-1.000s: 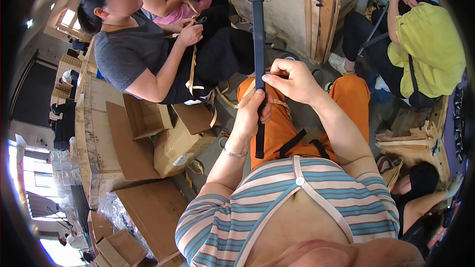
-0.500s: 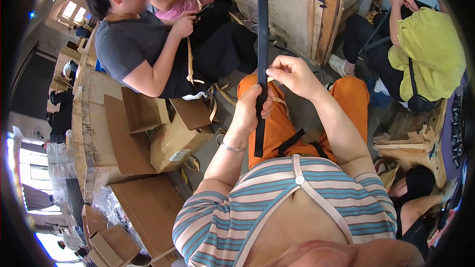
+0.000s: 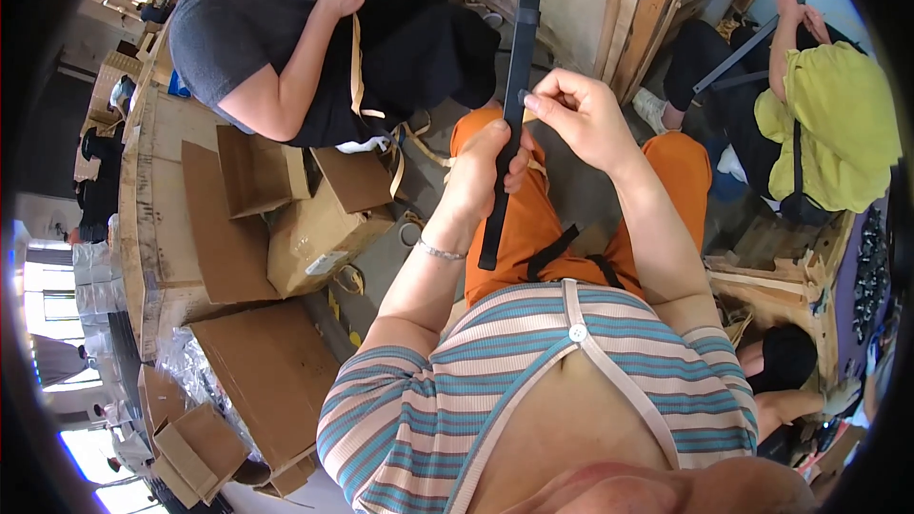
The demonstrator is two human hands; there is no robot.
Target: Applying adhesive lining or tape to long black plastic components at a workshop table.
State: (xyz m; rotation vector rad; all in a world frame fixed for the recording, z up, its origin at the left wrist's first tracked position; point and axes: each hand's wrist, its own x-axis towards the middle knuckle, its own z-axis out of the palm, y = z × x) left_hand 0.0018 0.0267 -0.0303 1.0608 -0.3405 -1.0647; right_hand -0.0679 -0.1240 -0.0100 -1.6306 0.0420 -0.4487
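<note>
A long flat black strap (image 3: 524,38) runs up from over my lap to the upper edge of the view. My left hand (image 3: 478,169) is closed around it, thumb on top and fingers wrapped beneath, with the lower end hanging free. At the strap's right edge, just above the left hand, the thumb and forefinger of my right hand (image 3: 592,124) pinch together. A small bit of narrow tan strip (image 3: 532,116) shows at those fingertips; most of it is hidden. Below lie my orange trousers (image 3: 671,195).
An open cardboard box (image 3: 324,238) stands to the left, beside a wooden worktable (image 3: 157,219). Seated at the upper left is a person in a grey top (image 3: 228,48); another in a yellow top (image 3: 828,124) sits at the right. A wooden crate (image 3: 562,5) stands ahead.
The strap tilts more, its top leaning right and its lower end higher in view. My right hand has risen slightly. The view has shifted, and both hands keep their grip.
</note>
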